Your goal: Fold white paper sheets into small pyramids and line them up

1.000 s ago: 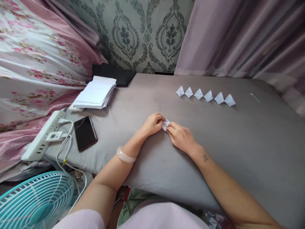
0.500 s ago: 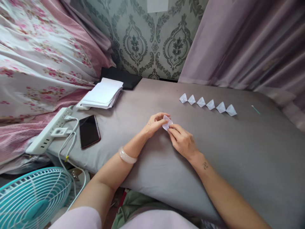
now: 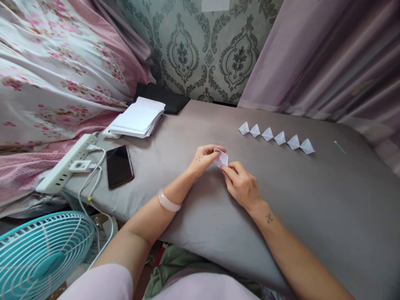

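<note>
A small folded piece of white paper (image 3: pixel 222 158) is held between both hands above the grey cloth-covered surface (image 3: pixel 193 212). My left hand (image 3: pixel 204 159) pinches its upper left side, thumb in front and fingers behind. From the lower right, my right hand (image 3: pixel 240 181) grips the paper's bottom edge between thumb and fingers. Beyond my hands to the right, a slanting row of several small pointed folded paper pieces (image 3: pixel 268 134) stands on the cloth. The fingertips partly cover the held paper, so its full shape cannot be made out.
At the back left lies a stack of white paper (image 3: pixel 140 116) beside a black flat item (image 3: pixel 164 98). A phone (image 3: pixel 119 166), a white power strip (image 3: pixel 67 162) and cables (image 3: pixel 90 183) are on the left. A blue fan (image 3: pixel 46 258) stands lower left. A thin stick (image 3: pixel 339 146) lies far right.
The view has shifted slightly. My left thumb has moved up to the paper's top corner, and more of the paper's face shows between my hands. Both hands still hold it.
</note>
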Motion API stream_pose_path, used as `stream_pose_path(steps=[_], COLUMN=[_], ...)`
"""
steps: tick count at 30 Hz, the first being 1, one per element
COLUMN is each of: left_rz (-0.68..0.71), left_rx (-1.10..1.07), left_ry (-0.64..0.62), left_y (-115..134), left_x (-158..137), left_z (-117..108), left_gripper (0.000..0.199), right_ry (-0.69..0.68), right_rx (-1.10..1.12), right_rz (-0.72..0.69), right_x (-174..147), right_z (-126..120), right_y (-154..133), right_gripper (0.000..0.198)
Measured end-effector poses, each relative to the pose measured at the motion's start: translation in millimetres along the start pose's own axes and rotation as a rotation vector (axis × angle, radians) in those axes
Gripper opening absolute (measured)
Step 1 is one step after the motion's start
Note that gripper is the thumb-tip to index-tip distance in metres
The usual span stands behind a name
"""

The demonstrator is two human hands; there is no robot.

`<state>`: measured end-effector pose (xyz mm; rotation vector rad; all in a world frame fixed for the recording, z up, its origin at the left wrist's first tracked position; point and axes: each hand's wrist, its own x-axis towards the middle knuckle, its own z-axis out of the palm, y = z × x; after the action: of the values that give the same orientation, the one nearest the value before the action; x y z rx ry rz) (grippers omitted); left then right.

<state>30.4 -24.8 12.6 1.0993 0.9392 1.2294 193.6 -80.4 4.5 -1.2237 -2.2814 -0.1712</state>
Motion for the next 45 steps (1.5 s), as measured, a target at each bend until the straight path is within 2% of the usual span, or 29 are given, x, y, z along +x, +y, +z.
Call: stream_pose_path(steps=[7, 10, 15, 21, 24, 27, 29, 31, 34, 37, 40, 45], left_rz=[-0.003, -0.01, -0.032, -0.112, -0.254, -0.378, -0.374, -0.352, -0.373, -0.4, -0.435, -0.486], left_rx=[0.058, 0.148, 0.369, 0.433, 0.386, 0.288, 0.163, 0.023, -0.127, -0.218, -0.283, -0.322], left_ry=[-0.013, 0.013, 0.008, -0.004, 0.054, 0.053, -0.013, -0.101, -0.166, -0.188, -0.269, -0.33], left_y=[-10, -19, -29, -26, -17, -7, -3, 0, 1, 3, 4, 4], left_x=[4, 8, 11, 11, 9, 7, 6, 4, 4, 3, 2, -1], left_z=[-3, -6, -13, -14, -10, -7, -8, -10, -12, -12, -11, -9], left_gripper=[0.027, 0.027, 0.025, 0.022, 0.02, 0.021, 0.016, 0.017, 0.027, 0.024, 0.021, 0.022], right_ry=[-0.014, -0.015, -0.037, -0.096, -0.1, -0.186, -0.267, -0.283, -0.224, -0.159, -0.131, -0.158], right_rx=[0.031, 0.066, 0.207, 0.366, 0.513, 0.812, 1.053, 1.288, 1.557, 1.708, 1.799, 1.869], right_rz=[0.057, 0.116, 0.199, 0.219, 0.296, 0.507, 0.686, 0.83, 0.966, 1.092, 1.169, 1.108], right_x=[-1, -1, 0, 3, 7, 12, 14, 16, 18, 21, 22, 21], right_z=[1, 2, 5, 6, 3, -2, -6, -9, -11, -13, -14, -15], right_y=[3, 4, 7, 12, 15, 17, 18, 21, 26, 31, 34, 32], right_gripper=[0.026, 0.026, 0.021, 0.019, 0.018, 0.022, 0.026, 0.028, 0.028, 0.025, 0.023, 0.016])
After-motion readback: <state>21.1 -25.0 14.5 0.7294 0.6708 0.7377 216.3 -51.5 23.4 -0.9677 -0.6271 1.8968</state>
